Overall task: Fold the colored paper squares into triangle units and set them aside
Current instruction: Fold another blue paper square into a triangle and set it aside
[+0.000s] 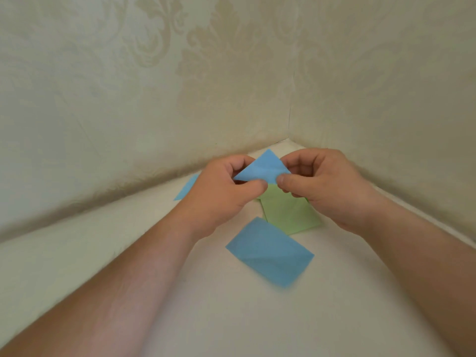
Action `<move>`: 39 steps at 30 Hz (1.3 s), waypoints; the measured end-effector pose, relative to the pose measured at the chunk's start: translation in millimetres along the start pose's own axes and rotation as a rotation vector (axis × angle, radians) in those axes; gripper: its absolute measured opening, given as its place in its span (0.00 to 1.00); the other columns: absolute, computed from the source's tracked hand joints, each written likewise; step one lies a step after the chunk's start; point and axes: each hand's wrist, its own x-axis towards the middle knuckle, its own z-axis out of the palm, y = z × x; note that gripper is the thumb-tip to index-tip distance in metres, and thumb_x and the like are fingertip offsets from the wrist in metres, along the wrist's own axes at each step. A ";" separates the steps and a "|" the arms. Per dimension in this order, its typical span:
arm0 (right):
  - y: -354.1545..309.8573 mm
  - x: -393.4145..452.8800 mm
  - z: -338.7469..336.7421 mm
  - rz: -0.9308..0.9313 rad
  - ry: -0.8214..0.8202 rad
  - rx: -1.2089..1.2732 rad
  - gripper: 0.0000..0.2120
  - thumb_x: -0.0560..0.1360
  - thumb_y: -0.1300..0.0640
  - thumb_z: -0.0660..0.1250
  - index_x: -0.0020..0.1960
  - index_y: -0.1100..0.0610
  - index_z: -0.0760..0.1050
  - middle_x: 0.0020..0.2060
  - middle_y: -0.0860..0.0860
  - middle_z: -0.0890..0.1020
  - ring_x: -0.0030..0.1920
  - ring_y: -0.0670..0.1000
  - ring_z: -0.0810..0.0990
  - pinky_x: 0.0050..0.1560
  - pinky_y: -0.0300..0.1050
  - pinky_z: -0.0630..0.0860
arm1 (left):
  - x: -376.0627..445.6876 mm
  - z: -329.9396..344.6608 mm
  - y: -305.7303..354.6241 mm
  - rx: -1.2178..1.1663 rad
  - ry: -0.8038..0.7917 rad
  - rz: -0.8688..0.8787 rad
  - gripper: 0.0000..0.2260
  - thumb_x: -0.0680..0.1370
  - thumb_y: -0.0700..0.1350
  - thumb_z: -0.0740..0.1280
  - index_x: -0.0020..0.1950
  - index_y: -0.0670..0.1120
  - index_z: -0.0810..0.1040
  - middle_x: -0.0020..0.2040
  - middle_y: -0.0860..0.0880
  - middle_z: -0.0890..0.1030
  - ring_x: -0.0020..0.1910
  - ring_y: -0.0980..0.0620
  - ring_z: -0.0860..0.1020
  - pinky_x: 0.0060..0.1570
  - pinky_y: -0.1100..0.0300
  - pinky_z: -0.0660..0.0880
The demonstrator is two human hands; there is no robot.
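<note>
Both hands hold one blue triangle (262,168) above the white tabletop (231,318), close to the far corner where the two patterned walls (154,86) meet. The left hand (221,191) pinches the triangle's lower left end between thumb and curled fingers; the right hand (319,186) pinches its lower right end the same way. Neither hand is empty or slack.

The triangle's long edge runs left to right between the two pinches, dipping a little toward the right thumb, and its point stands up and away toward the far corner. So the paper lies between the grips, not to one side of either, and both hands are equally near it. Any further crease would most likely run across that long edge, and whichever hand lets go first leaves the other holding an end, not the middle.

Directly under the hands, touching the table, lies green paper (288,215), partly hidden by the right hand; it looks like more than one sheet, but I cannot count them. Nearer the person, overlapping the green paper's near edge, lies a blue folded piece (270,251), its long axis running from far left to near right. To the left, mostly hidden behind the left hand, another blue piece (186,188) shows near the wall.
</note>
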 end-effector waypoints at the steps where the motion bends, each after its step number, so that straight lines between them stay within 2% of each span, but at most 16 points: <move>1: 0.6 0.0 1.0 -0.004 0.006 -0.009 0.07 0.76 0.64 0.73 0.48 0.53 0.85 0.38 0.47 0.86 0.38 0.47 0.79 0.43 0.51 0.71 | 0.3 0.4 -0.9 0.008 0.001 -0.008 0.07 0.77 0.38 0.71 0.47 0.50 0.83 0.35 0.57 0.79 0.35 0.55 0.74 0.38 0.62 0.69; 5: 2.1 0.1 3.2 -0.001 0.000 -0.043 0.06 0.76 0.62 0.74 0.48 0.51 0.85 0.44 0.53 0.88 0.40 0.50 0.80 0.45 0.52 0.73 | 2.7 1.4 -2.6 -0.029 0.038 -0.012 0.07 0.76 0.37 0.72 0.46 0.50 0.83 0.34 0.59 0.80 0.33 0.58 0.74 0.37 0.65 0.70; 7: 2.1 1.8 0.0 0.014 0.001 -0.027 0.06 0.75 0.60 0.76 0.48 0.51 0.85 0.44 0.57 0.87 0.40 0.52 0.80 0.45 0.54 0.73 | 5.0 -1.0 -2.9 -0.086 0.070 -0.031 0.06 0.75 0.37 0.74 0.46 0.48 0.84 0.34 0.57 0.80 0.32 0.56 0.73 0.38 0.62 0.70; 11: 1.6 5.5 -8.7 0.054 0.052 -0.049 0.09 0.72 0.60 0.79 0.51 0.53 0.83 0.33 0.50 0.85 0.35 0.47 0.81 0.44 0.47 0.76 | 9.9 -9.8 -7.2 -0.152 0.033 -0.131 0.07 0.74 0.40 0.78 0.51 0.47 0.86 0.37 0.50 0.81 0.32 0.54 0.72 0.40 0.59 0.70; 15: 4.4 7.8 -12.0 0.078 0.089 -0.108 0.11 0.71 0.60 0.80 0.51 0.52 0.82 0.33 0.51 0.84 0.34 0.48 0.81 0.45 0.50 0.78 | 10.6 -11.2 -8.0 -0.145 -0.019 -0.200 0.06 0.76 0.41 0.76 0.52 0.44 0.85 0.40 0.50 0.83 0.33 0.55 0.73 0.39 0.60 0.71; 17: 5.3 7.9 -13.4 0.079 0.073 -0.123 0.10 0.72 0.60 0.79 0.50 0.53 0.82 0.33 0.52 0.84 0.35 0.49 0.81 0.46 0.51 0.79 | 10.2 -12.8 -9.5 -0.114 -0.051 -0.199 0.06 0.79 0.41 0.73 0.56 0.45 0.85 0.45 0.51 0.87 0.37 0.56 0.77 0.44 0.60 0.74; 19: 3.0 7.0 -13.9 0.091 0.029 -0.008 0.05 0.75 0.57 0.76 0.50 0.55 0.82 0.34 0.53 0.84 0.36 0.51 0.80 0.46 0.52 0.77 | 10.1 -13.3 -10.4 -0.145 -0.058 -0.201 0.07 0.82 0.40 0.68 0.58 0.46 0.84 0.48 0.50 0.88 0.39 0.56 0.79 0.47 0.59 0.75; 22: -3.2 6.8 -15.2 0.177 -0.030 0.399 0.13 0.80 0.47 0.64 0.50 0.55 0.81 0.37 0.52 0.84 0.36 0.52 0.79 0.43 0.48 0.76 | 11.6 -10.5 -8.8 -0.413 -0.043 -0.247 0.10 0.85 0.37 0.62 0.56 0.45 0.83 0.42 0.49 0.85 0.37 0.55 0.76 0.42 0.60 0.74; 25: 0.6 6.7 -12.7 0.084 -0.054 0.281 0.09 0.83 0.52 0.64 0.57 0.47 0.82 0.50 0.50 0.84 0.44 0.51 0.80 0.47 0.47 0.76 | 9.2 -6.3 -3.6 -0.735 -0.183 -0.318 0.14 0.84 0.36 0.59 0.51 0.45 0.85 0.39 0.48 0.78 0.35 0.54 0.74 0.39 0.61 0.76; 28: 4.4 3.0 -3.8 0.023 -0.170 0.160 0.13 0.74 0.47 0.71 0.59 0.39 0.83 0.60 0.50 0.82 0.54 0.48 0.79 0.58 0.50 0.75 | 3.8 0.5 0.4 -0.838 -0.394 -0.388 0.11 0.80 0.37 0.61 0.53 0.44 0.83 0.39 0.47 0.77 0.35 0.55 0.75 0.38 0.63 0.78; 30: 4.0 1.0 -0.5 0.018 -0.264 0.214 0.12 0.73 0.45 0.73 0.55 0.45 0.85 0.59 0.58 0.82 0.54 0.51 0.79 0.62 0.55 0.74 | -0.1 3.2 1.8 -0.840 -0.474 -0.421 0.09 0.78 0.37 0.63 0.56 0.43 0.79 0.40 0.47 0.78 0.35 0.55 0.76 0.37 0.63 0.79; 31: 4.2 0.9 -0.7 0.008 -0.295 0.245 0.12 0.73 0.46 0.73 0.53 0.50 0.85 0.57 0.61 0.82 0.52 0.54 0.79 0.61 0.57 0.75 | -1.5 3.3 2.5 -0.812 -0.485 -0.426 0.10 0.79 0.36 0.63 0.58 0.43 0.77 0.41 0.47 0.79 0.35 0.55 0.77 0.37 0.63 0.79; 33: 4.2 1.7 -1.4 -0.010 -0.290 0.266 0.07 0.75 0.50 0.72 0.48 0.53 0.84 0.52 0.61 0.83 0.49 0.55 0.79 0.57 0.54 0.75 | -2.3 3.2 2.4 -0.637 -0.427 -0.401 0.10 0.82 0.35 0.62 0.61 0.42 0.78 0.45 0.44 0.83 0.35 0.54 0.80 0.37 0.62 0.81; 35: 6.4 4.3 -3.9 0.007 -0.183 0.212 0.06 0.78 0.53 0.71 0.44 0.51 0.84 0.46 0.54 0.84 0.47 0.52 0.78 0.53 0.50 0.73 | -0.3 0.9 3.3 -0.418 -0.250 -0.343 0.08 0.85 0.40 0.62 0.60 0.43 0.79 0.47 0.44 0.84 0.33 0.53 0.80 0.31 0.62 0.78; 37: 10.0 7.5 -6.6 0.028 -0.072 0.117 0.07 0.80 0.56 0.69 0.45 0.53 0.84 0.43 0.51 0.83 0.44 0.48 0.77 0.49 0.47 0.72 | 6.0 -6.9 3.4 -0.399 -0.058 -0.339 0.11 0.87 0.49 0.60 0.56 0.45 0.79 0.41 0.45 0.83 0.29 0.52 0.76 0.25 0.61 0.73; 39: 11.9 9.1 -8.3 0.036 -0.027 0.040 0.06 0.81 0.57 0.69 0.49 0.56 0.85 0.43 0.51 0.84 0.42 0.47 0.77 0.46 0.46 0.73 | 11.6 -15.9 2.1 -0.382 0.015 -0.289 0.18 0.85 0.57 0.59 0.50 0.45 0.81 0.39 0.45 0.83 0.30 0.50 0.76 0.29 0.58 0.75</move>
